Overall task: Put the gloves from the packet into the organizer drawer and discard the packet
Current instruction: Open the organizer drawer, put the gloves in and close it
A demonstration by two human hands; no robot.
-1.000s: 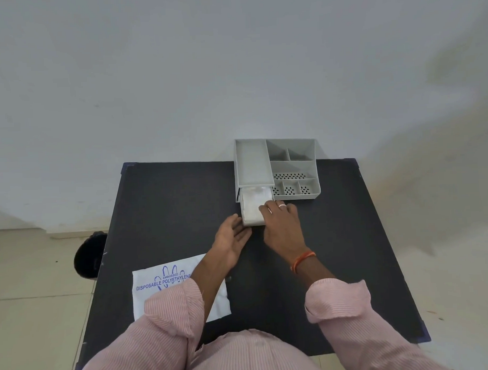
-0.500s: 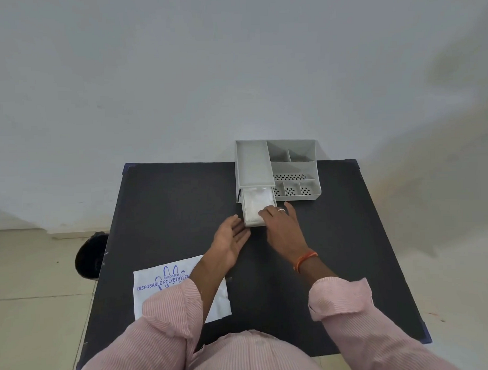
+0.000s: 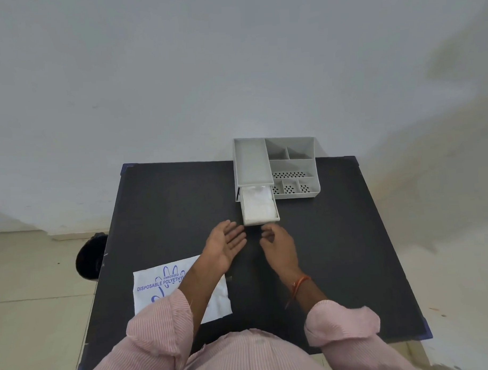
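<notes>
A grey organizer (image 3: 292,166) stands at the far edge of the black table (image 3: 336,250). Its drawer (image 3: 262,219) is pulled out toward me and holds a stack of white gloves (image 3: 259,206). Just in front of the drawer my left hand (image 3: 225,245) lies palm up with fingers apart, holding nothing. My right hand (image 3: 278,243) hovers beside it, fingers loosely curled and empty, a little short of the drawer's front. The white glove packet (image 3: 158,284) with blue print lies flat at the near left, partly under my left forearm.
A black round bin (image 3: 90,258) sits on the floor left of the table. A pale wall rises behind the organizer. The organizer's other compartments look bare.
My right hand has lifted off the gloves in the drawer and drawn back toward me. The left hand has turned more palm up. The gloves now show fully in the drawer.
</notes>
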